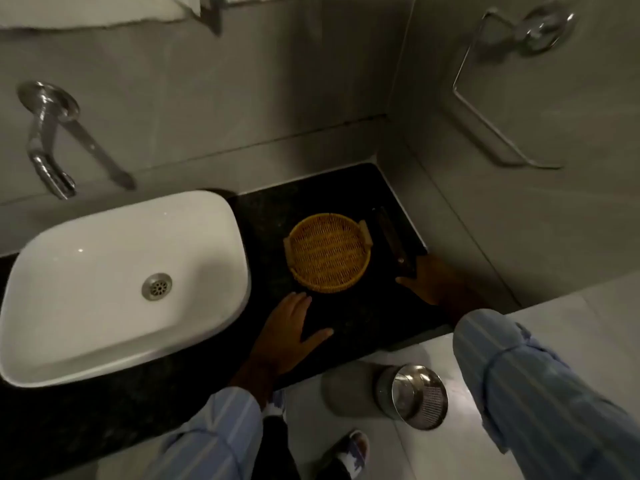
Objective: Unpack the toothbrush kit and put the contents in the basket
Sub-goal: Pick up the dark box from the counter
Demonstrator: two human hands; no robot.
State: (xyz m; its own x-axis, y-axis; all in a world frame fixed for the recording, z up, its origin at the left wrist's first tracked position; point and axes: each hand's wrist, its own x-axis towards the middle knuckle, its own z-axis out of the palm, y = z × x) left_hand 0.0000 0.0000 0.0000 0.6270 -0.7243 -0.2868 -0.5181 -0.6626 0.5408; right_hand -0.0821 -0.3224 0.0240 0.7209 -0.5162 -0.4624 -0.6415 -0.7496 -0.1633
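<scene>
A round woven yellow basket (328, 252) with two small handles sits on the black counter (273, 216), and nothing lies in it. A long dark toothbrush kit box (393, 237) lies just right of the basket, near the wall. My right hand (434, 282) rests on the near end of the box, fingers laid over it. Flat on the counter below the basket's near rim lies my left hand (294, 332), fingers spread and holding nothing.
A white basin (104, 271) fills the counter's left side, with a chrome wall tap (48, 140) above it. A chrome towel ring (502, 98) hangs on the right wall. On the floor below the counter edge stands a steel bin (412, 396).
</scene>
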